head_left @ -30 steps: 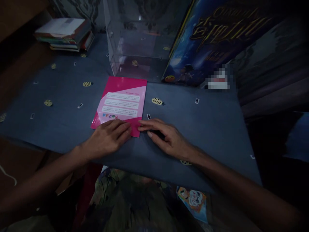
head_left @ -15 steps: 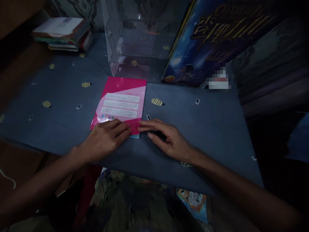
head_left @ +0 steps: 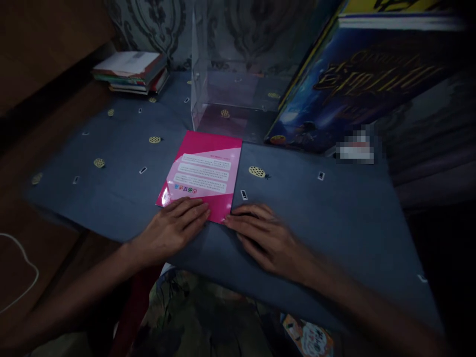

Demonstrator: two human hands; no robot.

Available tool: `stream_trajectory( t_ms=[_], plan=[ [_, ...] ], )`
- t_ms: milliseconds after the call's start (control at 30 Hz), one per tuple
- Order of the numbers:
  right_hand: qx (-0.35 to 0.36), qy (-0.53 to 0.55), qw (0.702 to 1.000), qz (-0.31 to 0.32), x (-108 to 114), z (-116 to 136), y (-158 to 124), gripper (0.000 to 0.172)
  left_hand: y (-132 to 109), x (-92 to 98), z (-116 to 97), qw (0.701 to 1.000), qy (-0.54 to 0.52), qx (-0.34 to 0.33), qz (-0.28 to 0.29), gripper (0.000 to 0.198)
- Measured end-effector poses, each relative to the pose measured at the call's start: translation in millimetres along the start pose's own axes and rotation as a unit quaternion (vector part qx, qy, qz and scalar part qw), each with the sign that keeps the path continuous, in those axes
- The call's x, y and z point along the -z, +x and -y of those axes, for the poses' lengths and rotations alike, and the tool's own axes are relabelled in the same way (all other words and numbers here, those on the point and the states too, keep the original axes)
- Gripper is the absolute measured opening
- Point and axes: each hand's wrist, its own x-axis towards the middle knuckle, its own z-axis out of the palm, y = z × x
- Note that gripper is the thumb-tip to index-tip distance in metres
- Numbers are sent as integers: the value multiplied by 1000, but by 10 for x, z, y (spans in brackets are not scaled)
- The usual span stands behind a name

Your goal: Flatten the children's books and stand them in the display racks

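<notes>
A pink booklet (head_left: 208, 148) with white text panels lies closed on the dark blue tablecloth, its print upside down to me. My left hand (head_left: 182, 223) lies flat across its near edge, fingers stretched over the cover. At the near right corner, the fingertips of my right hand (head_left: 264, 235) touch the booklet's edge. The right fingers are extended, with the thumb apart below them and nothing held between.
A clear plastic stand (head_left: 230, 109) stands behind the booklet. Right of it leans a large dark blue book (head_left: 357, 89). Stacked books (head_left: 130, 69) lie at the back left. A white cord (head_left: 31, 265) hangs at the left, and a colourful packet (head_left: 308, 337) shows below the table edge.
My view has shifted, so everything sits lower and further right. The light blue sheet that stuck out under the booklet's near edge no longer shows. My right fingertips have moved to the near corner.
</notes>
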Motion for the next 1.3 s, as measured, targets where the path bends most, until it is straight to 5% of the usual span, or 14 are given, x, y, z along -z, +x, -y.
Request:
stream_trajectory(
  t_ms=[300, 600, 800, 1100, 1300],
  plan=[
    [24, -31, 999, 3, -14, 18, 23, 26, -424, 157, 202, 994, 16, 88, -57, 27],
    [-1, -6, 1000, -6, -46, 135, 23, 26, -424, 62, 239, 983, -26, 150, -103, 16],
    [-6, 5, 1000, 0, -26, 157, 42, 26, -357, 48, 409, 977, -41, 202, -63, 30],
    [-17, -6, 1000, 10, -7, 173, 28, 24, 299, -250, 1197, 970, -84, 224, 48, 49],
    [-16, -4, 1000, -5, -8, 172, 12, 21, 746, -384, 1519, 964, -86, 245, 57, 51]
  ],
)
